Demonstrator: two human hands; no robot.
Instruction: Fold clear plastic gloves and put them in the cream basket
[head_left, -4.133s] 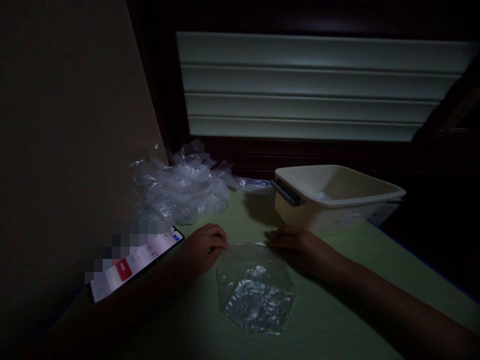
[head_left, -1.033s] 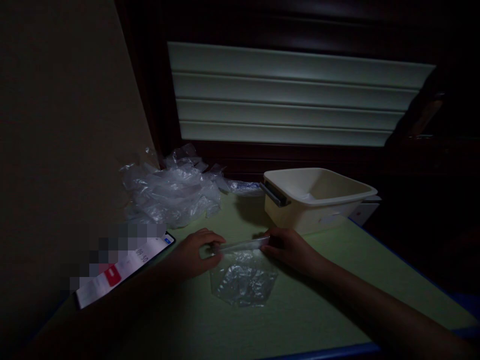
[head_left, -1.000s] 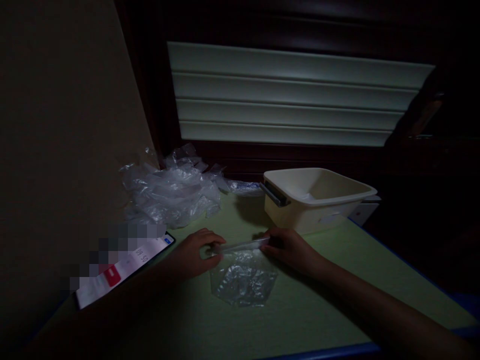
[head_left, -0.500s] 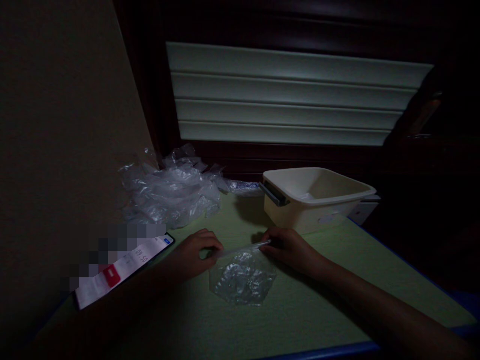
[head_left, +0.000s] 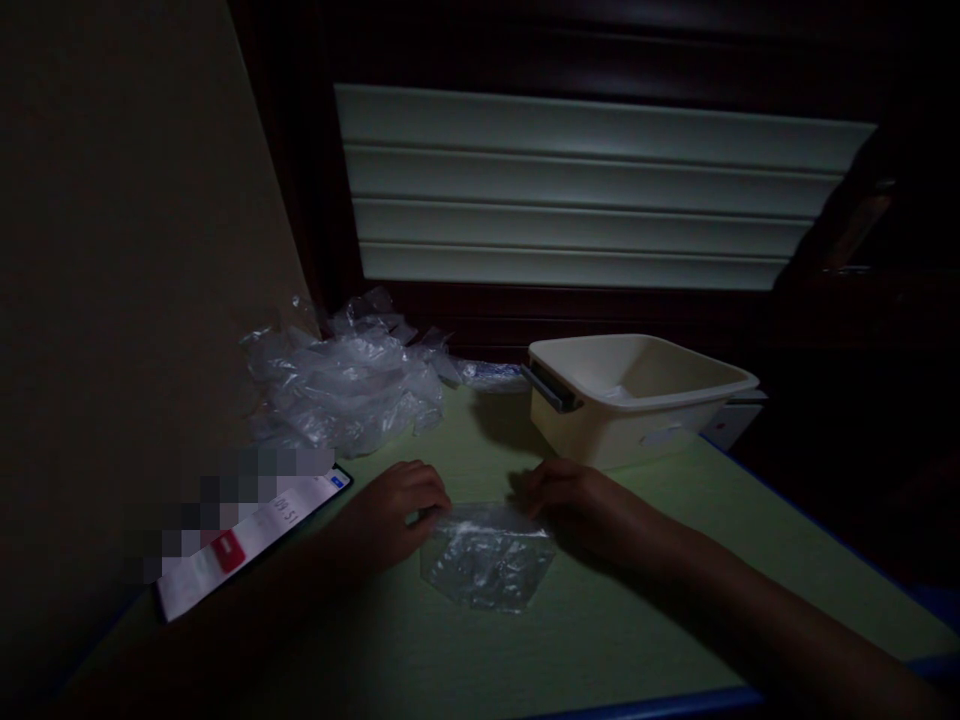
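Note:
A clear plastic bag (head_left: 487, 565), crinkled and shiny, lies on the green tabletop between my hands. My left hand (head_left: 405, 508) pinches its upper left corner between thumb and fingers. At the upper right corner, my right hand (head_left: 566, 500) is closed on the bag's edge, its fingertips partly in shadow. The bag's top edge lies flat, folded over toward me. Past my hands on the left sits a loose heap of clear plastic bags (head_left: 352, 385).
A cream plastic bin (head_left: 615, 430) with a dark handle stands at the back right. A phone (head_left: 255, 545) showing a timer lies by my left forearm. The wall (head_left: 135, 250) borders the table's left side; a louvred panel (head_left: 585, 190) rises behind.
The bag's upper edge, raised as a strip between my hands before, is now down against the rest of the bag. Both hands stay in nearly the same place.

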